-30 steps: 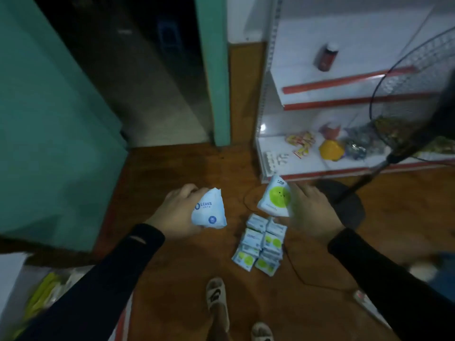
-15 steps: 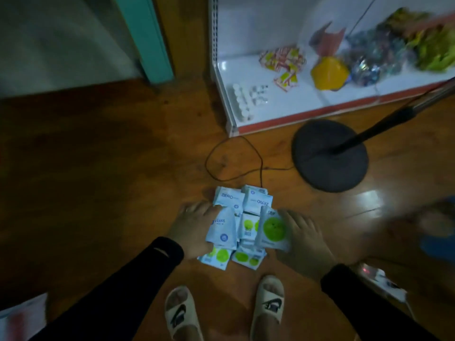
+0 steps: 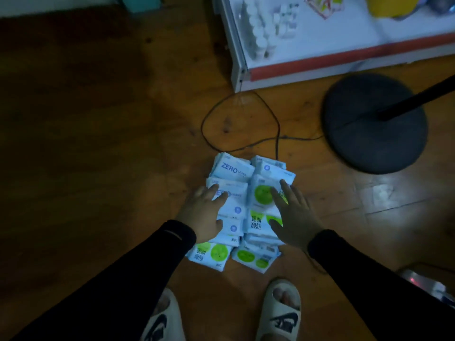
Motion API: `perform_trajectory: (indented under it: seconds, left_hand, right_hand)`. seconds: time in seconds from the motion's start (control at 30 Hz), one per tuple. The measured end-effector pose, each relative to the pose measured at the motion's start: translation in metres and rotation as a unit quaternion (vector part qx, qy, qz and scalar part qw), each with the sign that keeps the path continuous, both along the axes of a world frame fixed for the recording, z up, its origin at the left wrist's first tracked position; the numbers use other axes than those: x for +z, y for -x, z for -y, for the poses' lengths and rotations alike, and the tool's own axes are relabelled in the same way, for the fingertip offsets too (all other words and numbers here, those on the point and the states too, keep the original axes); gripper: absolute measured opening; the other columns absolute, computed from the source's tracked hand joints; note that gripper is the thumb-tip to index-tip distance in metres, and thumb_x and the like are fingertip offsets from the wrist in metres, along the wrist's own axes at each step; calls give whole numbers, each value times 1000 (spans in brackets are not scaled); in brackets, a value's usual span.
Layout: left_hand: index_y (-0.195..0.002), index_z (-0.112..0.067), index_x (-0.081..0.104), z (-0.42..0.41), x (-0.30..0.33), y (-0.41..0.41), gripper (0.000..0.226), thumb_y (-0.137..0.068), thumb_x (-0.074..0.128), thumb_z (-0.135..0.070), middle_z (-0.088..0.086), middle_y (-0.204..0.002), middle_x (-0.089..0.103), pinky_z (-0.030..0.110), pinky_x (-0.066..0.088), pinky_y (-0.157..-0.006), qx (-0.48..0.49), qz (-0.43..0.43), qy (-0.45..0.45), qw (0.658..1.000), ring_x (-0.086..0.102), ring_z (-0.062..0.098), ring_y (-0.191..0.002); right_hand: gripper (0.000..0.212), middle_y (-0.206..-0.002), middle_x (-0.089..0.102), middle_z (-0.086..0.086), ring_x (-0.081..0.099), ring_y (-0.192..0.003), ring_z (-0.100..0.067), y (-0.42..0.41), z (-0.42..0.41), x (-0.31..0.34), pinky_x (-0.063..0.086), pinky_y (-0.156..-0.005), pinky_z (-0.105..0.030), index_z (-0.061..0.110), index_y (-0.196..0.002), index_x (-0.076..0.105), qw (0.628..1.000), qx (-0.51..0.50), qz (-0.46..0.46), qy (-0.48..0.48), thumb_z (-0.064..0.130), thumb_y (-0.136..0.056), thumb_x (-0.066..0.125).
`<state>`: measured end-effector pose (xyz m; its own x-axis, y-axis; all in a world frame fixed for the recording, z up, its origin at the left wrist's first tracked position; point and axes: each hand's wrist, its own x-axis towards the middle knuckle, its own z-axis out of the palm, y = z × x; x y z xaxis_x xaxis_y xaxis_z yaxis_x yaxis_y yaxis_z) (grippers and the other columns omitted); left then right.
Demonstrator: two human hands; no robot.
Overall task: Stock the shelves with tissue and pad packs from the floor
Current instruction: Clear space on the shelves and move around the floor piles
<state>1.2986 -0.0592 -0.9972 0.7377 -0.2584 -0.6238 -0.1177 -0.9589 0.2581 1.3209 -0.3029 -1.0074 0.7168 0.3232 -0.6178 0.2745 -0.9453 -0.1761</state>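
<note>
The left hand and right hand are lying flat, fingers apart, on the pile of packs on the floor. The packs are looking soft, light and slippery, so squeezing the pile from both sides is probably the safest hold.

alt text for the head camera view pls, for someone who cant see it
Looking down, a person's left hand and right hand rest flat on a pile of white packs printed in blue and green, lying on a wooden floor. Beyond are a black cable, a round fan base and the bottom shelf.

White pad packs heaped on floor
</note>
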Motion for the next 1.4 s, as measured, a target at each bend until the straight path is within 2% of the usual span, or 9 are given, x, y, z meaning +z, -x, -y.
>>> perform_trajectory:
  seconds: [0.13, 0.33, 0.47, 0.67, 0.9, 1.03, 1.17, 1.27, 1.4]
  left_hand:
    - [-149, -20, 26, -37, 99, -17, 66, -91, 47, -43, 6, -152, 30, 35, 23, -112, 69, 45, 49, 995, 28, 27, -137]
    - [-149, -23, 26, -131, 329, -33, 61, -96, 43, -47, 0, -153, 28, 34, 22, -113, 147, 161, 46, 975, 23, 22, -141]
    - [-147, -24, 33, -198, 491, -14, 60, -94, 43, -52, -1, -147, 39, 32, 24, -111, 189, 277, 17, 942, 30, 19, -137]
    - [-141, -18, 43, -250, 701, 78, 67, -89, 39, -60, 4, -140, 49, 38, 31, -111, 259, 413, -43, 872, 42, 23, -130]
    - [-125, -10, 60, -217, 866, 280, 62, -85, 42, -54, 7, -118, 65, 31, 38, -99, 369, 526, -155, 750, 57, 25, -111]
    - [-126, -17, 59, -181, 915, 402, 61, -85, 39, -57, 2, -120, 63, 32, 39, -99, 449, 538, -225, 676, 55, 23, -113]
    - [-129, -17, 57, -132, 959, 537, 66, -84, 35, -59, 2, -124, 61, 35, 39, -99, 525, 541, -316, 577, 52, 22, -118]
    - [-128, -17, 58, -97, 978, 629, 64, -84, 37, -58, 2, -122, 62, 35, 38, -100, 571, 528, -371, 508, 53, 22, -117]
    - [-125, -14, 60, -48, 991, 740, 62, -84, 39, -57, 4, -117, 64, 37, 43, -96, 614, 499, -431, 434, 57, 25, -111]
  right_hand:
    - [71, -160, -7, -5, -3, -147, -28, -15, -20, 100, 15, -117, -48, 21, -153, 10, 998, -4, 25, -49, 48, -96, 44]
    - [61, -146, 36, -19, 45, -123, -42, -51, -107, 331, 45, -95, -52, 17, -140, 37, 965, 31, 177, -191, 53, -91, 40]
    - [60, -142, 41, -20, 45, -124, -38, -60, -177, 498, 43, -102, -45, 8, -135, 48, 918, 69, 271, -282, 45, -88, 48]
    - [60, -145, 38, -15, 41, -131, -32, -26, -252, 701, 41, -104, -48, 12, -139, 42, 843, 168, 347, -374, 48, -92, 49]
    - [62, -153, 28, -3, 27, -139, -19, 87, -286, 847, 18, -111, -27, 20, -146, 32, 745, 291, 378, -466, 50, -94, 46]
    - [59, -144, 43, -11, 40, -132, -27, 164, -307, 892, 26, -109, -32, 13, -138, 46, 698, 340, 359, -518, 48, -90, 45]
    - [55, -133, 51, -18, 50, -122, -35, 264, -335, 935, 42, -103, -44, 6, -127, 54, 619, 397, 301, -607, 42, -87, 48]
    - [51, -134, 52, -17, 50, -122, -32, 339, -352, 958, 40, -105, -42, 6, -128, 56, 560, 439, 271, -648, 38, -89, 50]
    - [59, -143, 43, -8, 40, -130, -26, 447, -366, 982, 34, -108, -37, 15, -135, 49, 526, 497, 222, -654, 50, -88, 39]
